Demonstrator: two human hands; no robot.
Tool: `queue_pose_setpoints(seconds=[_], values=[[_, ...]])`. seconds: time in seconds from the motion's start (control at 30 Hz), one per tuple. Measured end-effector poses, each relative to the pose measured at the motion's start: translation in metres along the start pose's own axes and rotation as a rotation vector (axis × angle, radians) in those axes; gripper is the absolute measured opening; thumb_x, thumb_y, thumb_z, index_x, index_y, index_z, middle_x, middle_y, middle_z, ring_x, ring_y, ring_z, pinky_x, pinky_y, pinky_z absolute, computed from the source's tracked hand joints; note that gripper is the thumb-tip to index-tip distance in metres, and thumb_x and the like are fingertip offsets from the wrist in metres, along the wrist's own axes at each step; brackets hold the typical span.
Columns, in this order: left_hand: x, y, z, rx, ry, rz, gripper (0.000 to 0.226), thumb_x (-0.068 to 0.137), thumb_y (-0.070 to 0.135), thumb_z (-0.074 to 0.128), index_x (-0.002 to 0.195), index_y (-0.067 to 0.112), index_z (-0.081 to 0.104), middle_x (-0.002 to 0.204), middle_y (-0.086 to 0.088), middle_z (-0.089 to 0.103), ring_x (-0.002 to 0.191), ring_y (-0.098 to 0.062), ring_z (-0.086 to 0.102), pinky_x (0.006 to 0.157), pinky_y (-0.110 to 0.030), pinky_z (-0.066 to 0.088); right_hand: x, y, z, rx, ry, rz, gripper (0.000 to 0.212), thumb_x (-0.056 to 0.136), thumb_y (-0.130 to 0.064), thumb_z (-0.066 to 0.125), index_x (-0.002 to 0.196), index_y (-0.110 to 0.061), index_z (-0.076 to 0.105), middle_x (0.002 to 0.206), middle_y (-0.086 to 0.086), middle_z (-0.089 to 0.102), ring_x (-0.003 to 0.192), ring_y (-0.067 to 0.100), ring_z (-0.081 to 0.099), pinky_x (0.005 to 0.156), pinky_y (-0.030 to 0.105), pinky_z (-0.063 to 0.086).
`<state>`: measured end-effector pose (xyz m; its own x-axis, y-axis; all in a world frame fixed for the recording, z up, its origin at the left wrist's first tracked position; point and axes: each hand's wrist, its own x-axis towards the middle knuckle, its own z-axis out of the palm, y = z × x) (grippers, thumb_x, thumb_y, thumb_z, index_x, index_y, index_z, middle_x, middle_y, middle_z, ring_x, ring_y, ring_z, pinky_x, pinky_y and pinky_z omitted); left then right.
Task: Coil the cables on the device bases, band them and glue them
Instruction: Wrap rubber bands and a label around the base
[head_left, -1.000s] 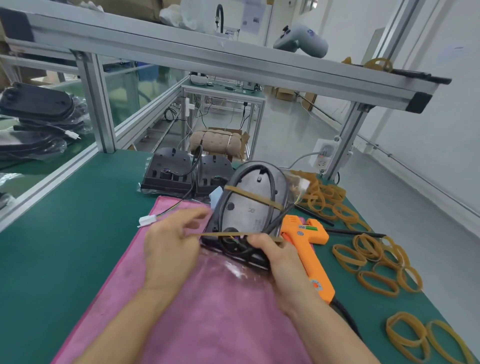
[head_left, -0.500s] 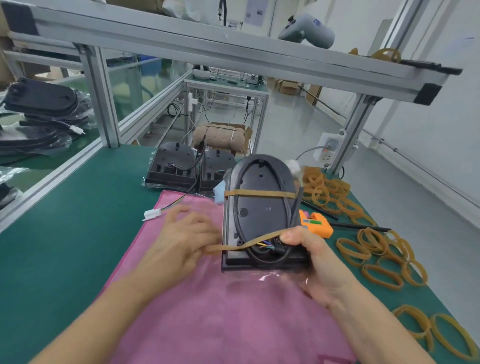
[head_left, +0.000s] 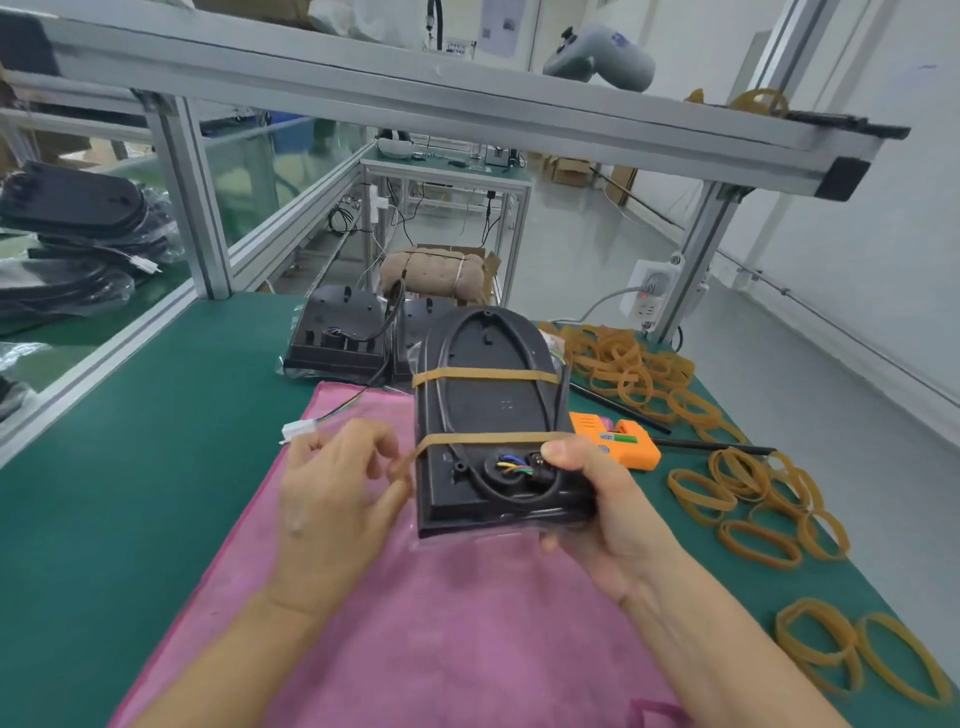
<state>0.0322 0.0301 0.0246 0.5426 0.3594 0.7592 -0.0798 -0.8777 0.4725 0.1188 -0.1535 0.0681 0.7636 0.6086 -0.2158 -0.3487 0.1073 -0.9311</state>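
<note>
A black device base (head_left: 488, 415) is held tilted up above the pink cloth (head_left: 441, 623), its black cable (head_left: 444, 384) coiled round its underside. One tan rubber band (head_left: 483, 373) crosses its upper half. A second rubber band (head_left: 483, 437) crosses the lower half. My right hand (head_left: 597, 499) grips the base's lower right corner, thumb pressing that band. My left hand (head_left: 337, 499) pinches the band's left end beside the base. Coloured wires (head_left: 511, 465) show in a round opening.
An orange glue gun (head_left: 618, 441) lies right of the base. Several loose rubber bands (head_left: 753, 499) are scattered over the green table (head_left: 130, 467) at the right. More black bases (head_left: 337, 332) stand behind, one with a white connector (head_left: 296, 430) on the cloth. Aluminium frame posts stand at the back.
The base has been raised more upright and nearer. The second band now lies straight across the lower half, with my left hand holding its left end closer to the base edge.
</note>
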Motion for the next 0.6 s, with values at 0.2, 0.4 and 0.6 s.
queue_pose_setpoints(seconds=[0.2, 0.4, 0.6], values=[[-0.008, -0.009, 0.006, -0.125, -0.21, -0.201, 0.019, 0.08, 0.02, 0.049, 0.085, 0.002, 0.055, 0.062, -0.013, 0.058, 0.056, -0.036, 0.049, 0.059, -0.041, 0.042, -0.002, 0.005, 0.005, 0.025, -0.117, 0.022, 0.029, 0.05, -0.036, 0.074, 0.072, -0.016, 0.074, 0.071, 0.009, 0.067, 0.047, 0.017, 0.057, 0.035, 0.022, 0.041], [-0.002, -0.044, -0.018, -1.152, -0.358, -0.92, 0.024, 0.089, 0.016, 0.054, 0.109, 0.008, 0.066, 0.094, -0.014, 0.072, 0.072, -0.022, 0.068, 0.064, -0.026, 0.057, -0.006, -0.007, -0.009, -0.002, -0.145, -0.037, 0.029, 0.057, -0.035, 0.071, 0.079, -0.018, 0.077, 0.082, 0.01, 0.071, 0.061, 0.018, 0.066, 0.043, 0.026, 0.05], [0.002, 0.008, -0.005, -1.204, -0.515, -1.065, 0.062, 0.068, 0.04, 0.077, 0.122, 0.014, 0.064, 0.112, -0.013, 0.072, 0.096, -0.028, 0.071, 0.073, -0.038, 0.061, 0.003, 0.015, 0.008, -0.437, -0.17, -0.005, 0.038, 0.07, -0.041, 0.07, 0.098, -0.015, 0.07, 0.096, 0.011, 0.072, 0.079, 0.021, 0.068, 0.062, 0.031, 0.053]])
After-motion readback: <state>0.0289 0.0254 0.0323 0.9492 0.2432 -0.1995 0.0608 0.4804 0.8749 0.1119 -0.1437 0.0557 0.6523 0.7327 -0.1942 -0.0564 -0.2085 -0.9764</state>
